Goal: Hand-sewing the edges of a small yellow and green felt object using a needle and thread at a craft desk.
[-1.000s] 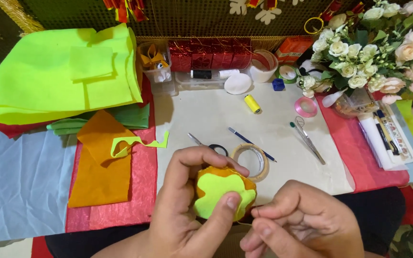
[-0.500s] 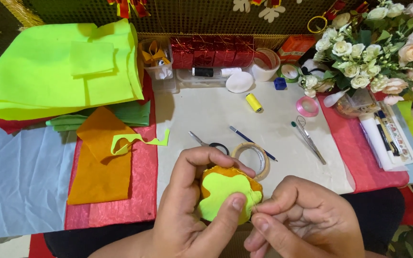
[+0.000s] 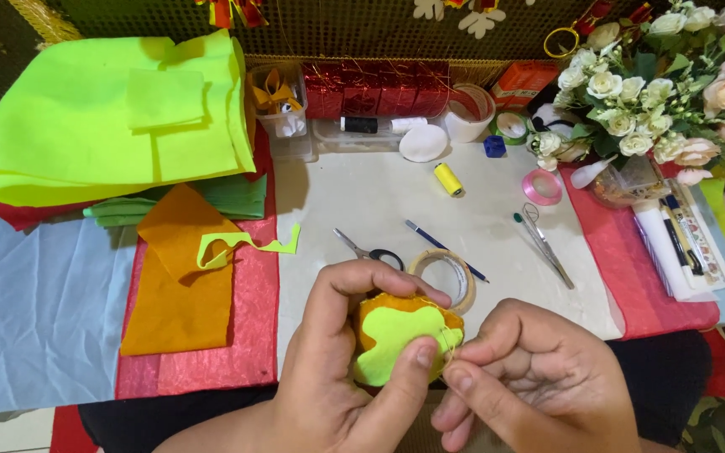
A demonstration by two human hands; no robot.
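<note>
I have the small round orange felt piece with a lime-green felt patch (image 3: pixel 403 340) clamped in my left hand (image 3: pixel 337 369), thumb on its face, just above the table's (image 3: pixel 362 201) near edge. My right hand (image 3: pixel 539 382) is pinched narrow at its right rim, seemingly on a thread too fine to make out. I'd judge short, even stitches best, thumb pressing the patch flat.

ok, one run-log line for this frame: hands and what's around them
left hand: grips orange-and-green felt piece | right hand: pinches at its right edge | behind: tape roll, scissors, blue pen
</note>
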